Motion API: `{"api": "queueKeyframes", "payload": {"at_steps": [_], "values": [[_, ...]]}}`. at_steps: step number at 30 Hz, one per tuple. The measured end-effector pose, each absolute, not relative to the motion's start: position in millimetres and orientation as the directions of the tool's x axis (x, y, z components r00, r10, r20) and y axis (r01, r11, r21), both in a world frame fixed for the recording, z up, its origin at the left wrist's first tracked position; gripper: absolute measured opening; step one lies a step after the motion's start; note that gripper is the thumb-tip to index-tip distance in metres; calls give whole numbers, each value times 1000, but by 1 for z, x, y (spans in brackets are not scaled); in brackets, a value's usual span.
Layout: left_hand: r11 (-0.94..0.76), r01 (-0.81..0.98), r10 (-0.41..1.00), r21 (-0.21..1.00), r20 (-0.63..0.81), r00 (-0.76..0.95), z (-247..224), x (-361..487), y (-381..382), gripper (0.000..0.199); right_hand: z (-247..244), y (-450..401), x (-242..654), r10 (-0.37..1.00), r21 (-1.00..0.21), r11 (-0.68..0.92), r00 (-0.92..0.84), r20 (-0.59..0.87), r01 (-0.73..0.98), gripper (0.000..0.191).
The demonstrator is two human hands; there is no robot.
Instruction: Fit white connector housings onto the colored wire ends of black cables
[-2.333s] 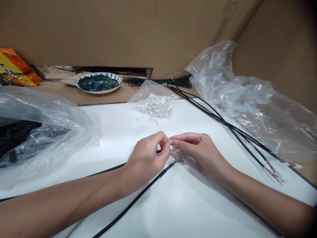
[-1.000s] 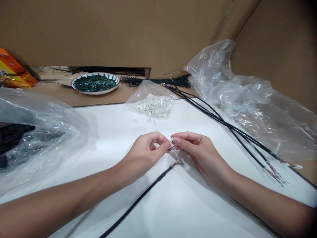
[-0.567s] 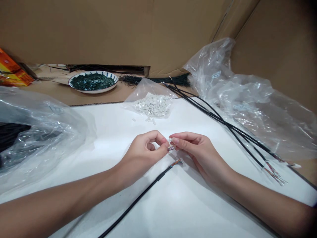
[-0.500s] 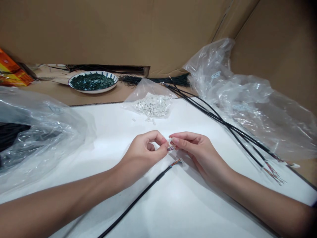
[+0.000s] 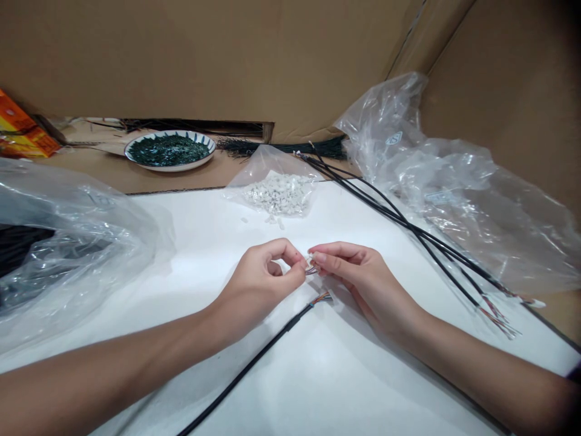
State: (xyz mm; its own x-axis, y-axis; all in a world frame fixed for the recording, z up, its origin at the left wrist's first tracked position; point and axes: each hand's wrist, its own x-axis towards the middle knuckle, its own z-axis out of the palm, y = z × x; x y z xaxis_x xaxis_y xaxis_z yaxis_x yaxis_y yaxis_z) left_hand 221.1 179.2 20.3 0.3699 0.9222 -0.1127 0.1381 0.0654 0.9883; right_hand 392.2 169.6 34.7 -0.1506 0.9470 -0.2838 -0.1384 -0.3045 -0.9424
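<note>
Thin coloured wires [image 5: 311, 270] are pinched between the thumb and forefinger of my left hand [image 5: 272, 269]. Close beside it, my right hand [image 5: 351, 263] grips a small white connector [image 5: 310, 257] at its fingertips, partly hidden by the fingers. Wire ends and connector meet in the narrow gap between the two hands. Below them a black cable [image 5: 258, 360] runs up from the bottom edge across the white surface. Its stripped end shows orange and other coloured wires [image 5: 323, 297], which reach a white piece under my right hand.
A clear bag of small white connectors [image 5: 281, 194] lies beyond my hands, a few loose in front. Several black cables [image 5: 399, 215] cross at right beside crumpled plastic [image 5: 476, 200]. More plastic [image 5: 104, 242] lies left. A plate [image 5: 170, 166] holds dark green pieces. Cardboard [image 5: 181, 60] walls the back.
Both hands keep the same pinch on the wires and connector, with only a very slight shift of the fingertips. Everything else stays as it was.
</note>
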Motion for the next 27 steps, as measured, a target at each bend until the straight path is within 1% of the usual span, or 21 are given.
{"api": "queueKeyframes", "payload": {"at_steps": [6,13,21,23,27], "values": [[67,136,922,988,-114,371,21,222,179,13,34,170,393,944,-938,-310,-163,-285,-153,17],[70,141,919,988,-119,375,22,221,179,15,32,171,392,952,-952,-287,-138,-272,-106,19],[78,169,924,982,-135,358,24,224,177,18,31,171,391,961,-966,-249,-140,-237,-75,17],[63,193,932,979,-127,340,24,225,177,18,31,171,391,967,-975,-220,-138,-213,-39,17],[-42,269,943,962,-50,328,22,225,176,17,32,171,392,983,-988,-130,-120,-140,89,16]]}}
